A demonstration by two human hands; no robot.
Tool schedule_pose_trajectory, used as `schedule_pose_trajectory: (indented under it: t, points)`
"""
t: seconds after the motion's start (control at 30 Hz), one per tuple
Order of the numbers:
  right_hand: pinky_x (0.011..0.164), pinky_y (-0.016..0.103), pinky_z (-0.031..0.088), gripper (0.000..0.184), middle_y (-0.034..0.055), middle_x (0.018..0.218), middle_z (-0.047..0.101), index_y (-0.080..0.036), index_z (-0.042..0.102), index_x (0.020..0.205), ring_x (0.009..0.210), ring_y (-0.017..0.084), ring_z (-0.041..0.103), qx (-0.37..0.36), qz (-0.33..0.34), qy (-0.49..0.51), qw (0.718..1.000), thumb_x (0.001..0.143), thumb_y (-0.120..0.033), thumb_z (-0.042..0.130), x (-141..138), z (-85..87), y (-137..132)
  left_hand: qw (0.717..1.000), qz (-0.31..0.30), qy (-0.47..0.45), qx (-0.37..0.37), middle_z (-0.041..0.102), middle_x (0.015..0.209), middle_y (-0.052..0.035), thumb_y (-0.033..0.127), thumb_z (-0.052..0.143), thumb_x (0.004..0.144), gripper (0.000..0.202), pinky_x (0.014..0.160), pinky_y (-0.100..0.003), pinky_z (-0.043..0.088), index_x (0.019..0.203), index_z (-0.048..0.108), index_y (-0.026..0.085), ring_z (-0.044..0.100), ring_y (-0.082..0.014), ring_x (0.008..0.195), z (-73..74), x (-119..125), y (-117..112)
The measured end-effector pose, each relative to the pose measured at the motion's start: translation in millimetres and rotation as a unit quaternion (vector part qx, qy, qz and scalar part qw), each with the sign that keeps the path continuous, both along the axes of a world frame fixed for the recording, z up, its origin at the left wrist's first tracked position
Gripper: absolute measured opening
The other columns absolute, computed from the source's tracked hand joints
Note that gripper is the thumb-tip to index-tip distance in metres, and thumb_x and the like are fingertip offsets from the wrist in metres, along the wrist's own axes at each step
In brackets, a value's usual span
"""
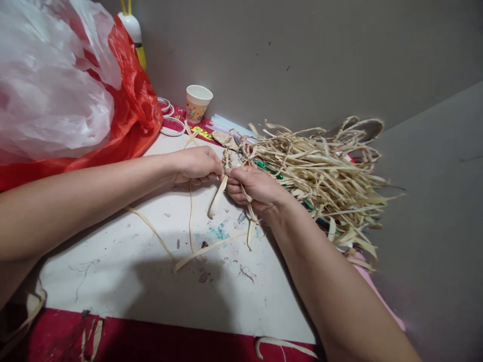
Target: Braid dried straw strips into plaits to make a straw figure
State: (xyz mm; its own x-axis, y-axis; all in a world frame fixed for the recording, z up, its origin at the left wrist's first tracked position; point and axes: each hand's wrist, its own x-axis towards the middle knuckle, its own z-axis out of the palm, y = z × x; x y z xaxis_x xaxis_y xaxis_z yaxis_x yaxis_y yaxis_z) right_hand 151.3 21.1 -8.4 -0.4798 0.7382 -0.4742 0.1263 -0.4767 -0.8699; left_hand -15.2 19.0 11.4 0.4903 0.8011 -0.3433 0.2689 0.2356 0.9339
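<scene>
My left hand (196, 165) and my right hand (253, 190) meet above a white board (151, 271), both closed on flat tan straw strips (218, 197). Between the fingertips sits a small plaited piece of the straw (227, 160). Loose strip ends hang from both hands and trail over the board toward me. Just right of my right hand lies a big heap of the same straw (320, 173), with something green (268, 168) partly buried under it.
A red and clear plastic bag (71, 100) bulks at the left. Behind the hands stand a paper cup (197, 103) and some white rings (170, 120). A grey wall closes the back and right. Red cloth (158, 344) edges the front.
</scene>
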Motion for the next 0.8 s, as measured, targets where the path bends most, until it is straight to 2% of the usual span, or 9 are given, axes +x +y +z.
schedule_pose_trajectory:
  t: [0.17, 0.3, 0.4, 0.5, 0.57, 0.67, 0.8]
  points:
    - [0.03, 0.013, 0.015, 0.038, -0.0072, 0.04, 0.032, -0.019, 0.031, 0.052, 0.03, 0.003, 0.022, -0.029, 0.019, 0.009, 0.999, 0.085, -0.024, 0.05, 1, -1.0, 2, 0.999, 0.003, 0.031, 0.027, 0.044, 0.045, 0.0029, 0.009, 0.052, 0.076, 0.02, 0.038, -0.021, 0.022, 0.058, 0.055, 0.015, 0.033, -0.0048, 0.035, 1.7, -11, 12]
    - [0.029, 0.012, 0.015, 0.039, -0.0078, 0.04, 0.03, -0.02, 0.03, 0.053, 0.03, 0.002, 0.02, -0.03, 0.028, 0.02, 0.999, 0.085, -0.027, 0.051, 3, -1.7, 4, 0.99, 0.01, 0.13, 0.054, 0.056, 0.055, -0.0006, 0.012, 0.055, 0.074, 0.008, 0.043, -0.02, 0.032, 0.074, 0.062, 0.015, 0.046, -0.0075, 0.043, 8.7, -26, 25]
    - [0.028, 0.012, 0.015, 0.039, -0.0079, 0.04, 0.03, -0.02, 0.03, 0.054, 0.03, 0.003, 0.019, -0.029, 0.039, 0.03, 0.998, 0.085, -0.029, 0.052, 5, -3.4, 5, 0.97, 0.002, 0.222, 0.1, 0.06, 0.06, -0.0003, 0.014, 0.055, 0.071, 0.015, 0.05, -0.021, 0.04, 0.083, 0.063, 0.016, 0.05, -0.0085, 0.047, 15.2, -38, 33]
    - [0.028, 0.012, 0.015, 0.039, -0.008, 0.04, 0.029, -0.02, 0.028, 0.054, 0.031, 0.003, 0.018, -0.035, 0.048, 0.031, 0.998, 0.085, -0.029, 0.05, 7, -5.0, 6, 0.939, -0.009, 0.303, 0.162, 0.063, 0.064, -0.002, 0.018, 0.056, 0.069, 0.014, 0.053, -0.022, 0.042, 0.081, 0.063, 0.015, 0.054, -0.0099, 0.051, 21.7, -49, 38]
    - [0.028, 0.012, 0.014, 0.04, -0.0085, 0.04, 0.027, -0.02, 0.028, 0.054, 0.032, 0.002, 0.016, -0.041, 0.053, 0.031, 0.997, 0.086, -0.029, 0.05, 9, -5.9, 7, 0.92, -0.042, 0.342, 0.188, 0.062, 0.062, -0.0022, 0.019, 0.056, 0.067, 0.011, 0.053, -0.022, 0.041, 0.076, 0.061, 0.015, 0.056, -0.0111, 0.052, 26.9, -54, 37]
    - [0.029, 0.012, 0.013, 0.04, -0.0086, 0.041, 0.026, -0.02, 0.028, 0.054, 0.032, 0.002, 0.015, -0.04, 0.055, 0.038, 0.997, 0.085, -0.029, 0.051, 11, -7.3, 9, 0.903, -0.134, 0.355, 0.201, 0.06, 0.056, 0.0002, 0.02, 0.057, 0.067, 0.007, 0.052, -0.021, 0.04, 0.071, 0.061, 0.016, 0.055, -0.0109, 0.051, 36.0, -53, 31]
    - [0.029, 0.012, 0.014, 0.041, -0.0086, 0.041, 0.025, -0.02, 0.027, 0.053, 0.032, 0.003, 0.017, -0.04, 0.055, 0.046, 0.997, 0.084, -0.03, 0.053, 13, -9.8, 11, 0.872, -0.253, 0.356, 0.22, 0.06, 0.055, 0.0023, 0.019, 0.056, 0.069, 0.007, 0.05, -0.02, 0.035, 0.069, 0.063, 0.017, 0.05, -0.0079, 0.047, 47.8, -38, 4]
